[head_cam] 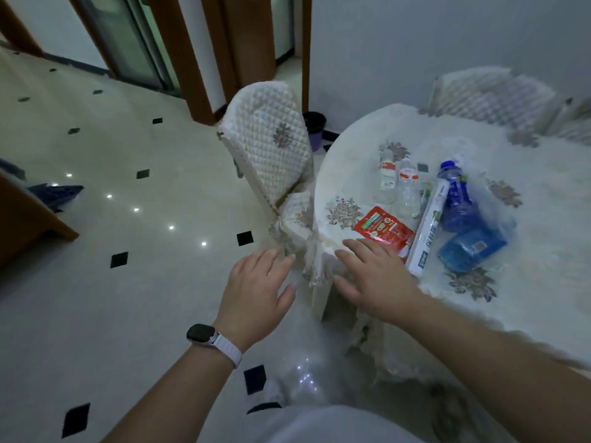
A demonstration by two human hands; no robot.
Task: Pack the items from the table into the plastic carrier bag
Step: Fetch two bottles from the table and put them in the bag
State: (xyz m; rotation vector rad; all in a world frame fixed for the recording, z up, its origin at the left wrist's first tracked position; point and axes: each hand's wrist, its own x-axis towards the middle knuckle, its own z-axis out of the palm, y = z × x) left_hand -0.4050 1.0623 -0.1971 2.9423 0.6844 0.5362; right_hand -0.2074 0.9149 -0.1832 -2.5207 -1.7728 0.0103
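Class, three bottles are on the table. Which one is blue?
The blue-capped bottle, right of the long white box; the two clear bottles left of it carry red-and-white labels.

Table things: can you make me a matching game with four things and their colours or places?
Things:
1 pouch
2 big bottle
3 watch
4 long box

Colour or place:
A on the left wrist
B blue
C red
D white, between the pouch and the big bottle

Pairs: 1-C, 2-B, 3-A, 4-D
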